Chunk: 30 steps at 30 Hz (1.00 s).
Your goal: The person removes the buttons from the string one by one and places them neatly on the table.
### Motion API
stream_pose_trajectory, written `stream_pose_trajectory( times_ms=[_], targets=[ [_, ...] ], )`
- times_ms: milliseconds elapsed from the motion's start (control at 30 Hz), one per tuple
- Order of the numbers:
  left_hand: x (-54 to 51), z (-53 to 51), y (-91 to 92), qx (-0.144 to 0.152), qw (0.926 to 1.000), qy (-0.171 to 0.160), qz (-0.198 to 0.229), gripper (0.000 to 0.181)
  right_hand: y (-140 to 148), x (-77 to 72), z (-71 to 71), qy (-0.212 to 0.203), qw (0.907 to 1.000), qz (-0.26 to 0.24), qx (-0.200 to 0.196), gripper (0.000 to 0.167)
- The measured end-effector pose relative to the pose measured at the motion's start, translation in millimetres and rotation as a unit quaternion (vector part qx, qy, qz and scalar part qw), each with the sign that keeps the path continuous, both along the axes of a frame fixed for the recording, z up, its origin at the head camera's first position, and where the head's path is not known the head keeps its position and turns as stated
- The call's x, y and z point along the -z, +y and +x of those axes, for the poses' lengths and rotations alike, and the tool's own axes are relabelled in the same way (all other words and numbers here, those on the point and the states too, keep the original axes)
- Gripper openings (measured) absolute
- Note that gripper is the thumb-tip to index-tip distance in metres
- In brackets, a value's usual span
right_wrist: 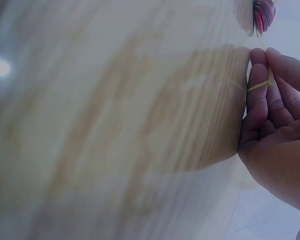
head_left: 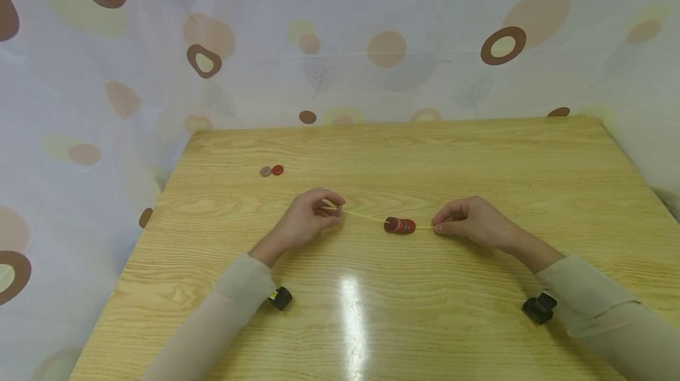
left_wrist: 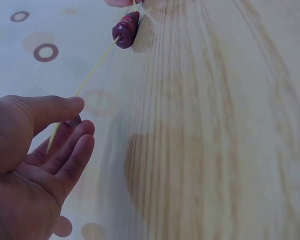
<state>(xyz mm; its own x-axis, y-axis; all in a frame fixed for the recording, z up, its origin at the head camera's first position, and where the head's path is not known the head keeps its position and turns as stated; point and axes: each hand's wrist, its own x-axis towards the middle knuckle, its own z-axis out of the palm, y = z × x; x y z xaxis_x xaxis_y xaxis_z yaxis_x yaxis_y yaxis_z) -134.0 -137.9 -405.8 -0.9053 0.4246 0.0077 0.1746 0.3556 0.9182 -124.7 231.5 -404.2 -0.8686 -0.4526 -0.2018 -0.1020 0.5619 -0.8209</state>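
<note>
A yellow string (head_left: pixel 366 216) runs between the two hands, through a row of red and dark buttons (head_left: pixel 401 225) lying on its side; the row also shows in the left wrist view (left_wrist: pixel 126 31) and right wrist view (right_wrist: pixel 264 15). The left hand (head_left: pixel 310 215) pinches a dark button (left_wrist: pixel 76 120) between thumb and fingers, the string passing beside the thumb and its tail hanging below. To the right of the row, the right hand (head_left: pixel 475 222) pinches the string between thumb and forefinger. A knotted-looking bit of string (right_wrist: pixel 262 86) crosses its fingers in the right wrist view.
Two loose buttons, a brownish one (head_left: pixel 265 172) and a red one (head_left: pixel 278 170), lie side by side on the wooden table (head_left: pixel 451 162), beyond the left hand. A patterned cloth (head_left: pixel 340 32) hangs behind the table and at its left side.
</note>
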Motion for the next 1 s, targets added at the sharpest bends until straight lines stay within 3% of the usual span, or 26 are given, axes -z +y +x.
stream_pose_trajectory(
  times_ms=[667, 1000],
  targets=[
    [-0.2, -0.8, -12.4, -0.017, 0.9996, 0.015, -0.017, 0.033, 0, -0.4, -0.3, -0.001, 1.0, 0.008, 0.006, 0.017],
    [-1.8, 0.7, -16.0, -0.015, 0.9998, 0.011, -0.008, 0.031, -1, -3.2, 2.2, -0.002, 0.9999, -0.014, -0.002, 0.018]
  ],
)
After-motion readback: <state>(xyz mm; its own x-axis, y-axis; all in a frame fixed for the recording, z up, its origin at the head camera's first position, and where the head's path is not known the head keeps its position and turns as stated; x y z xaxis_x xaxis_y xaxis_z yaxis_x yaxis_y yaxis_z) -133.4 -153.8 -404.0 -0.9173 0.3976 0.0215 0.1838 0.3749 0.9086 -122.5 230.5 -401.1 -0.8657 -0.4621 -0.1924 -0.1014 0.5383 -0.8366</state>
